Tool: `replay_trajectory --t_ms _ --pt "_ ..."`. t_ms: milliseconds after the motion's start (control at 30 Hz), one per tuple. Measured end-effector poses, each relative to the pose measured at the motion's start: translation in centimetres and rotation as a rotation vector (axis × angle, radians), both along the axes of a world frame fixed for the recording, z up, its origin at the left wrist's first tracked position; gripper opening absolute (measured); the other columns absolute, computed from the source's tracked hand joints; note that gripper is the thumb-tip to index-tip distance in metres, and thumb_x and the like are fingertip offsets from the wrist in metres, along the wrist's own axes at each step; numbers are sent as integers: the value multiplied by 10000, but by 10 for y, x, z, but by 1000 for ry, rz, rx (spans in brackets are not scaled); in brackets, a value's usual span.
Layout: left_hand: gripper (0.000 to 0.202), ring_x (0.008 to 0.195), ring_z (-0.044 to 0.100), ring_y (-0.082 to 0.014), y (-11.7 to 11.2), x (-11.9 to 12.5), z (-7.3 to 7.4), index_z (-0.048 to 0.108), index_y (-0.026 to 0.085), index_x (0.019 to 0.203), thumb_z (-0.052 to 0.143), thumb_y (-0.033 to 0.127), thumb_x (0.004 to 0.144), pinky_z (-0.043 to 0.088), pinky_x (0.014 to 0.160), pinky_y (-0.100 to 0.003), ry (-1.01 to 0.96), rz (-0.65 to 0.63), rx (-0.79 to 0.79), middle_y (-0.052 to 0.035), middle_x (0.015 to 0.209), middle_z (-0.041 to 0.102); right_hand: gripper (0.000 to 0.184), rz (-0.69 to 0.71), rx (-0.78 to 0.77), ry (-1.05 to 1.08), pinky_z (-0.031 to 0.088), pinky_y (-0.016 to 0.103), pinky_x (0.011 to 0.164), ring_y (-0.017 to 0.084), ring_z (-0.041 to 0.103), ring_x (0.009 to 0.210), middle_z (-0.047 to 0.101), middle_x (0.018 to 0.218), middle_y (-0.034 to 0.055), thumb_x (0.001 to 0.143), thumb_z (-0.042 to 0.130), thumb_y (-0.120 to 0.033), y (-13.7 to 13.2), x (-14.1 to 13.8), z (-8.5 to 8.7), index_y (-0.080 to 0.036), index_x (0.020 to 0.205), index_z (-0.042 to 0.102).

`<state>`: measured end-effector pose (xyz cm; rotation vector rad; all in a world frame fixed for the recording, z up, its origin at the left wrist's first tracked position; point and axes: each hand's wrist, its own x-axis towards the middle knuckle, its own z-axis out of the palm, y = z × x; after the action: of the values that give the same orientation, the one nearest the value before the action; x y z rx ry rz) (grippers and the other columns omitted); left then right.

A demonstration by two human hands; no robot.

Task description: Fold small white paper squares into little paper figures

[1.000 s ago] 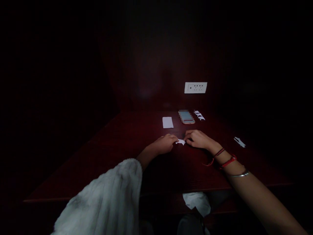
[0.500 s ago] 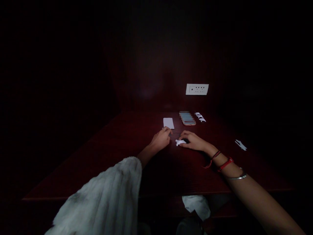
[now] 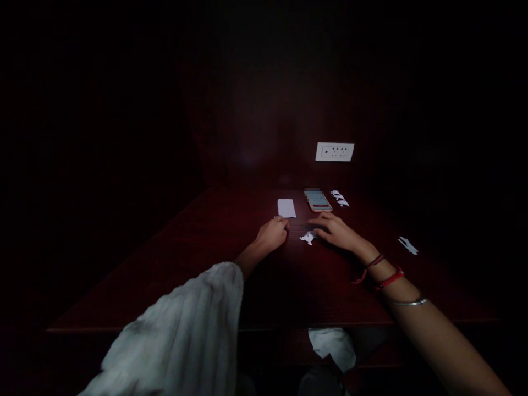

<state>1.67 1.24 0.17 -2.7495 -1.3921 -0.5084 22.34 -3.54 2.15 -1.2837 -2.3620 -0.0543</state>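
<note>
A small white paper cut-out [image 3: 308,237] with jagged edges lies on the dark red table between my hands. My right hand [image 3: 336,231] hovers just beyond and right of it, thumb and fingers apart, holding nothing; its thumb tip is close to the paper's right edge, and I cannot tell whether they touch. Curled into a loose fist, my left hand [image 3: 273,234] rests on the table left of the cut-out, with a ring on one finger. Its fingertips are tucked out of sight, and nothing shows in it. Just beyond it lies a white rectangular sheet of paper [image 3: 286,208].
A phone [image 3: 318,200] with a lit screen lies toward the back, beside white zigzag paper pieces [image 3: 340,198]. Thin paper strips [image 3: 408,245] are at the right. A white socket panel [image 3: 335,152] is on the back wall. Below the table's front edge [image 3: 272,328] hangs pale crumpled material [image 3: 333,347].
My right hand has let go of the paper cut-out and opened, moving slightly up and right. My left fingers have curled in more. The whole view has shifted slightly.
</note>
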Motion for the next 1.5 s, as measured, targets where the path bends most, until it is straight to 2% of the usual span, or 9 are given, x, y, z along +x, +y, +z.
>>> replay_trajectory --t_ms 200,400,667,733,900,1033,1200,1367,1500 --pt "228 914 452 -154 0 0 -1 505 195 870 371 112 706 382 762 -259 -6 -26 20 -31 976 497 398 -146 -136 -106 390 251 677 178 534 810 583 901 58 749 383 -442 -11 -18 -3 -234 1079 455" --pt "236 924 450 -159 0 0 -1 509 191 879 375 103 706 380 769 -268 5 -15 18 -35 974 506 232 -79 -159 -215 362 228 682 150 518 769 560 838 65 773 392 -320 -10 -24 -5 -198 890 551" --pt "229 910 454 -158 3 -1 -3 505 186 875 376 112 702 379 775 -273 -3 -34 43 -36 959 511 174 98 -132 -57 347 232 735 119 469 786 500 832 45 735 399 -141 -9 -14 2 -179 805 554" --pt "227 907 455 -157 3 -1 -4 504 184 872 374 111 701 379 774 -272 -5 -39 51 -36 953 512 143 -1 -124 -11 352 242 717 131 472 785 506 834 50 725 439 -212 -8 -14 0 -169 833 524" --pt "231 907 456 -164 3 0 -2 503 188 868 374 106 695 386 757 -274 4 -32 41 -36 953 512 341 -210 -159 6 355 237 627 150 498 740 533 867 70 667 522 -322 -3 -17 -13 -168 958 433" --pt "230 908 455 -166 1 1 0 501 187 875 374 110 699 387 753 -276 6 -26 26 -39 969 506 357 -205 -156 23 353 240 640 145 505 736 550 812 42 658 528 -240 0 -17 -13 -180 989 410" --pt "221 923 450 -164 -1 1 2 506 183 878 375 118 713 378 771 -274 8 -16 9 -43 980 502 425 -165 -39 57 337 289 734 175 453 898 527 928 59 663 522 -234 -2 -6 -1 -190 1065 393" --pt "225 915 453 -163 0 1 1 505 186 877 388 111 699 379 766 -270 2 -14 12 -40 967 506 564 -129 -162 -18 341 317 745 191 460 896 521 980 64 613 579 -316 -2 5 -2 -208 1126 372" --pt "226 904 460 -162 1 0 0 508 187 871 383 108 701 383 756 -272 2 -24 17 -41 962 509 548 -117 -230 -31 353 303 729 175 488 858 547 933 58 636 563 -314 0 3 -7 -204 1136 369"
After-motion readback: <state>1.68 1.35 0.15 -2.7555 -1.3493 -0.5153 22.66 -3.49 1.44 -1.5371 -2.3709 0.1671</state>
